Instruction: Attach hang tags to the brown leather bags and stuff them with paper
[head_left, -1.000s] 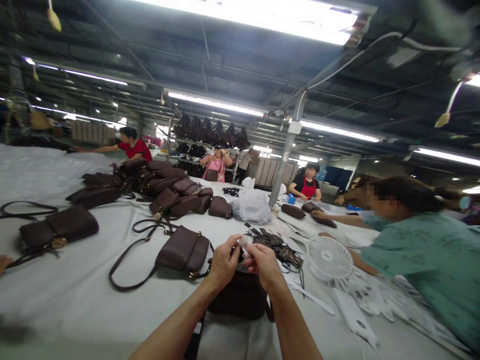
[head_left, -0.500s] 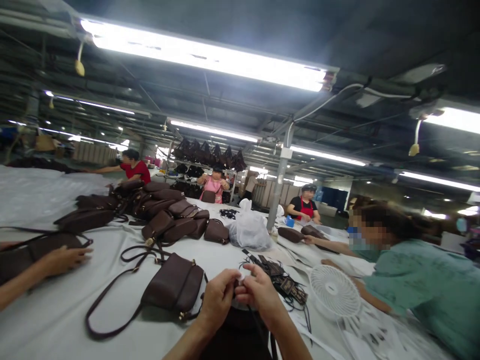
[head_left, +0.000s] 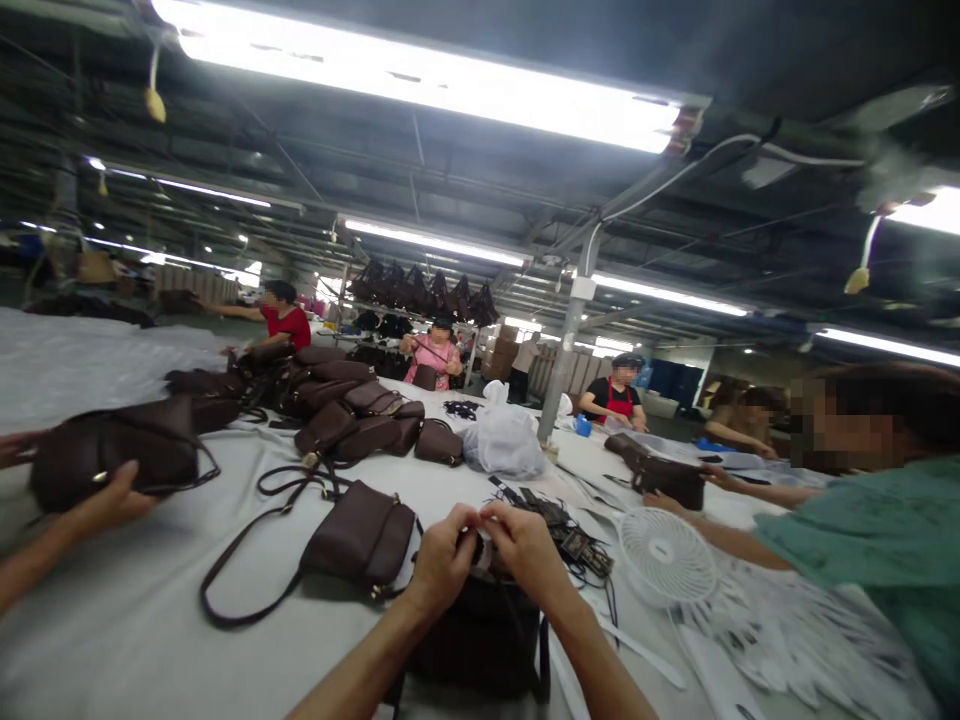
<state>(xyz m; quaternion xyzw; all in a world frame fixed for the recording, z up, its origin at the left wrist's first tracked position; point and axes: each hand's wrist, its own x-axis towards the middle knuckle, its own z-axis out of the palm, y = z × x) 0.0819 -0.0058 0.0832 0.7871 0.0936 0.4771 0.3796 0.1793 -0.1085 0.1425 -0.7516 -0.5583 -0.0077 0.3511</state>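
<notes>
My left hand and my right hand meet at the fingertips above a dark handbag in front of me. Both hands are closed in a pinch. Something small and pale shows between them, too hidden by the fingers to name. A dark strap hangs down the bag's right side. Just left of my hands lies a brown shoulder bag with its long strap looped out on the table. To the right of my right hand is a heap of black tags with cords.
A pile of brown bags covers the table's far left. A white bag of material stands by a metal post. To the right are a white fan and a co-worker in green; another person's hand holds a bag at left.
My fingertips have come closer together, covering the white bit seen between them earlier. The person at left has lifted and turned a bag; the co-worker in green now holds a bag upright.
</notes>
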